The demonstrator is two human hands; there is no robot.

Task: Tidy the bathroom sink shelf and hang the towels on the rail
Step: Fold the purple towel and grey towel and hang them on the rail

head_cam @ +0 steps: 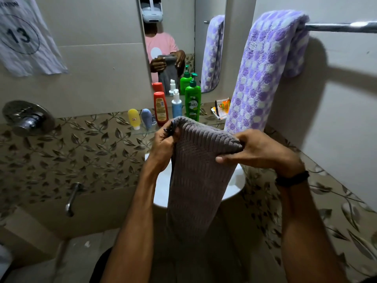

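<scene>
A grey ribbed towel hangs folded in front of me over the white sink. My left hand grips its upper left edge and my right hand pinches its upper right edge. A purple and white dotted towel is draped over the chrome rail on the right wall. On the glass shelf under the mirror stand a yellow bottle, a blue-grey bottle, a red bottle, a light blue spray bottle and a green pump bottle.
Orange sachets lie at the shelf's right end beside the purple towel. A mirror hangs above the shelf. A chrome shower valve and a spout are on the left tiled wall. A paper with number 13 hangs upper left.
</scene>
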